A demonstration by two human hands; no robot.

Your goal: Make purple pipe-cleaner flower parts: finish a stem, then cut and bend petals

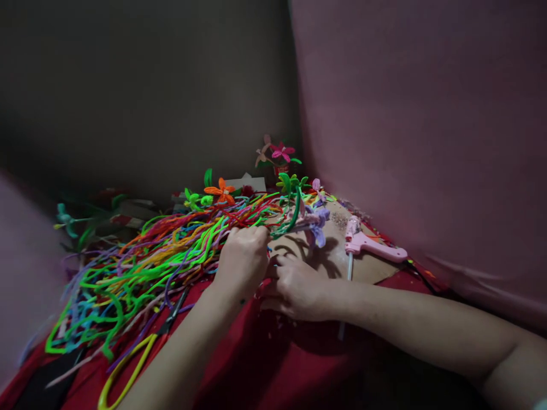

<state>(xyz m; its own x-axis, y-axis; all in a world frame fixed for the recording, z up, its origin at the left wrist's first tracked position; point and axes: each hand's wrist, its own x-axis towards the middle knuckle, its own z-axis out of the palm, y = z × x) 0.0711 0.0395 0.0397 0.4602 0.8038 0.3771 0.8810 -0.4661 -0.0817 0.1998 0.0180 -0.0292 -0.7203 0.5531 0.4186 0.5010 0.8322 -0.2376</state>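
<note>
My left hand [245, 253] is closed around the green stem end of a pipe-cleaner flower. The flower's lavender petals [317, 223] point right, and a dark green leaf [296, 212] arches up beside the stem. Just below and to the right, my right hand [297, 287] has its fingers curled inward, close to my left hand. What lies between its fingertips is hidden. A big heap of multicoloured pipe cleaners [179, 250] spreads out to the left of my hands.
A pink glue gun [376, 247] lies on a cardboard sheet [376, 272] at the right. Yellow-handled scissors [128, 364] rest on the red cloth [239, 370]. Behind the heap stand an orange flower [221, 191] and a pink flower [282, 152]. Walls close in behind and at right.
</note>
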